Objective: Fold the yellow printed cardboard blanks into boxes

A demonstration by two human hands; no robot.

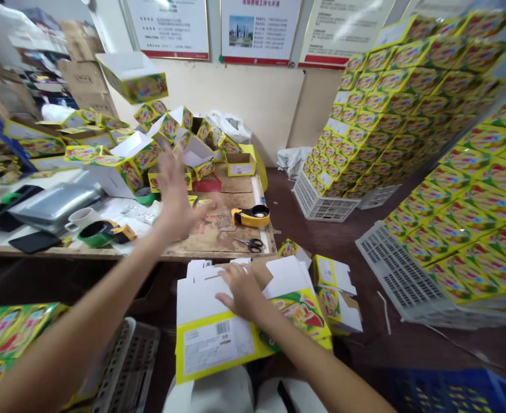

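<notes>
My left hand [177, 198] is raised over the workbench, blurred by motion, with its fingers spread and nothing in them. Up and to the left of it, an open yellow-green carton [136, 83] hangs in mid-air above a heap of folded cartons [134, 152], touching no hand. On my lap lies a stack of flattened printed cartons [212, 344], white inner flaps showing toward the bench. My right hand [242, 289] rests on this stack, fingers curled over a flap and thumb apart on the white board.
On the workbench [205, 244] lie a yellow tape dispenser [251, 216], scissors [253, 244], a green tape roll [95, 234] and a white mug [82, 219]. White crates [325, 206] hold tall carton stacks at right. A blue crate [459, 390] stands at lower right.
</notes>
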